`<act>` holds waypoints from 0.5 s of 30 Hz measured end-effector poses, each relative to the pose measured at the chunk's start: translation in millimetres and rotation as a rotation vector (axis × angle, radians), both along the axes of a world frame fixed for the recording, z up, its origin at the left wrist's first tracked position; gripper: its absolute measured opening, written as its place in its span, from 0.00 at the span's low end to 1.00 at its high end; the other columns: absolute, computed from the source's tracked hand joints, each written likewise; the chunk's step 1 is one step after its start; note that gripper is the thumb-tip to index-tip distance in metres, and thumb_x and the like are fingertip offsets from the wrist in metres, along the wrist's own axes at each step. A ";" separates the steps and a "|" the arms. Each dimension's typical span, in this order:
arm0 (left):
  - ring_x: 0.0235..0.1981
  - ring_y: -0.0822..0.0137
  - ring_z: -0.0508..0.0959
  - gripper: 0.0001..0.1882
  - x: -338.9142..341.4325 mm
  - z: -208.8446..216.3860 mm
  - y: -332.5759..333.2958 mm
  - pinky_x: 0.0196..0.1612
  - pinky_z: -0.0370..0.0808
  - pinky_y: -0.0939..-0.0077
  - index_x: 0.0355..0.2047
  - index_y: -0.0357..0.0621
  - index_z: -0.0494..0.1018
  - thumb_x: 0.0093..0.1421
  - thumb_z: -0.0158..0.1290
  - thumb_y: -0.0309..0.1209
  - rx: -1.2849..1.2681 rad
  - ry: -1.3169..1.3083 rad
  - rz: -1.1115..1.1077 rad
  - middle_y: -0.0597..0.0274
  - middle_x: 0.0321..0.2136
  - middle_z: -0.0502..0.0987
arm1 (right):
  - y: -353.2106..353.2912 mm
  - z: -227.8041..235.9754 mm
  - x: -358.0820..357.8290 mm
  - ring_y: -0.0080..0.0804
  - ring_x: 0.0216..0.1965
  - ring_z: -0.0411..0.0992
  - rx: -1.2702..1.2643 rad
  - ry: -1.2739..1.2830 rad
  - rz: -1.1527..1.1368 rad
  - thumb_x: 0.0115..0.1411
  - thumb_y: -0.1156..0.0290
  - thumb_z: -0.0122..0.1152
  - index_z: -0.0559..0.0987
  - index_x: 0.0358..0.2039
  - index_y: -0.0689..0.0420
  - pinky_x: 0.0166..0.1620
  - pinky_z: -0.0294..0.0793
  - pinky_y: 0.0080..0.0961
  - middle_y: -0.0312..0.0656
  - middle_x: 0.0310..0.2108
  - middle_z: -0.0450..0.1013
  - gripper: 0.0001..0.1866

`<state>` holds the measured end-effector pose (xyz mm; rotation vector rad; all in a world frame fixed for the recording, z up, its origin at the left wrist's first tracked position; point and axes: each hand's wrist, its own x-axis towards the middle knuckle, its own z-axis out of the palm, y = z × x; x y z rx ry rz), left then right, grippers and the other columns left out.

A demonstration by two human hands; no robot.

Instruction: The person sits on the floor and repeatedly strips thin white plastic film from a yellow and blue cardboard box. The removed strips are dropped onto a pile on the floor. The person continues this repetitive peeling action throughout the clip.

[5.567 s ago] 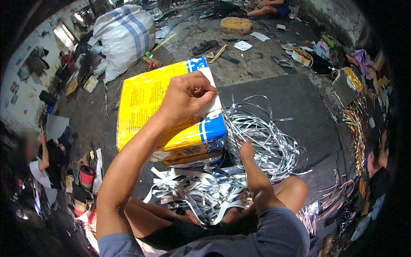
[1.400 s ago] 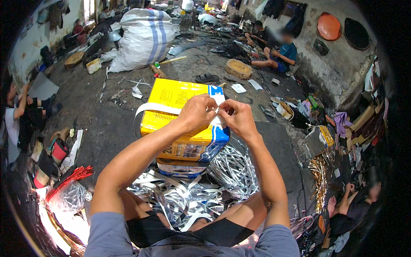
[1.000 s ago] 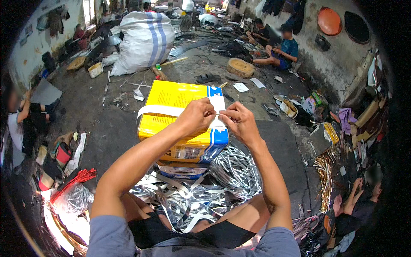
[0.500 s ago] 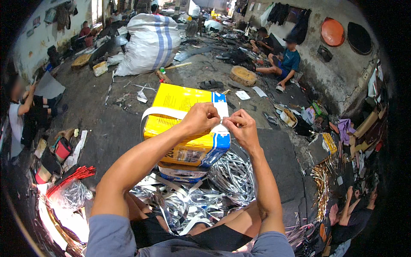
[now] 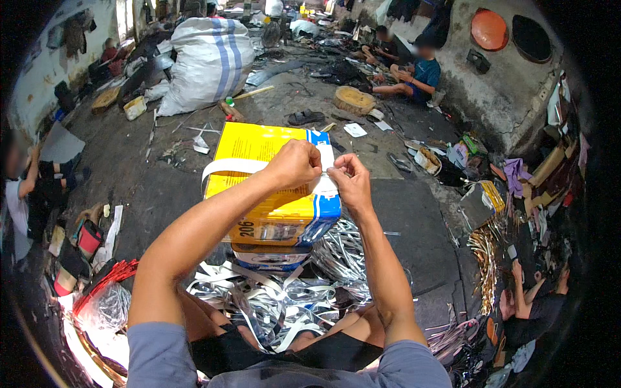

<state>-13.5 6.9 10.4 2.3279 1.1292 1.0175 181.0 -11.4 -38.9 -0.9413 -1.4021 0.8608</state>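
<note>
A yellow and blue box-shaped can (image 5: 249,139) stands in front of me on a second, similar one (image 5: 272,258). Across its top runs a white strip (image 5: 226,165), which curls over the left edge and goes under my left hand (image 5: 299,163). That hand is closed in a fist-like pinch on the strip, over the top's right part. Close beside it, my right hand (image 5: 351,179) pinches with thumb and forefinger at the white band near the can's right edge. Fingertips cover whatever small part lies between them. A tangle of white and silvery strips (image 5: 278,304) lies between my legs.
A big white sack with blue stripes (image 5: 210,64) stands ahead to the left. Beyond the can are a round wood block (image 5: 354,99) and a black sandal (image 5: 305,118). Other people sit at the left and right. Red strips (image 5: 107,281) lie at lower left, scraps along the right.
My view has shifted slightly, so the surroundings sit a little further left. Both hands stay at the white band, with a slightly wider gap between their fingertips.
</note>
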 end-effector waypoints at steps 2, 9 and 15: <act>0.27 0.55 0.85 0.06 -2.2 0.2 1.4 0.36 0.81 0.64 0.27 0.39 0.84 0.50 0.62 0.28 0.000 -0.026 -0.041 0.48 0.25 0.84 | -8.0 -0.6 -1.0 0.12 0.26 0.62 -0.097 0.079 0.008 0.64 0.69 0.68 0.75 0.32 0.57 0.29 0.63 0.14 0.27 0.26 0.69 0.10; 0.26 0.59 0.83 0.07 5.7 -12.3 -8.4 0.33 0.79 0.68 0.27 0.35 0.82 0.53 0.63 0.28 -0.020 -0.209 -0.063 0.51 0.25 0.82 | -5.3 -6.2 4.1 0.13 0.27 0.60 -0.083 -0.194 -0.078 0.73 0.59 0.58 0.73 0.26 0.54 0.30 0.60 0.20 0.25 0.24 0.66 0.18; 0.26 0.62 0.81 0.05 16.1 -18.5 -2.0 0.32 0.77 0.68 0.27 0.35 0.82 0.54 0.62 0.26 -0.031 -0.261 -0.111 0.53 0.26 0.79 | -5.7 -34.0 0.2 0.12 0.19 0.57 -0.233 0.275 0.074 0.74 0.62 0.55 0.72 0.29 0.53 0.21 0.57 0.18 0.24 0.20 0.63 0.15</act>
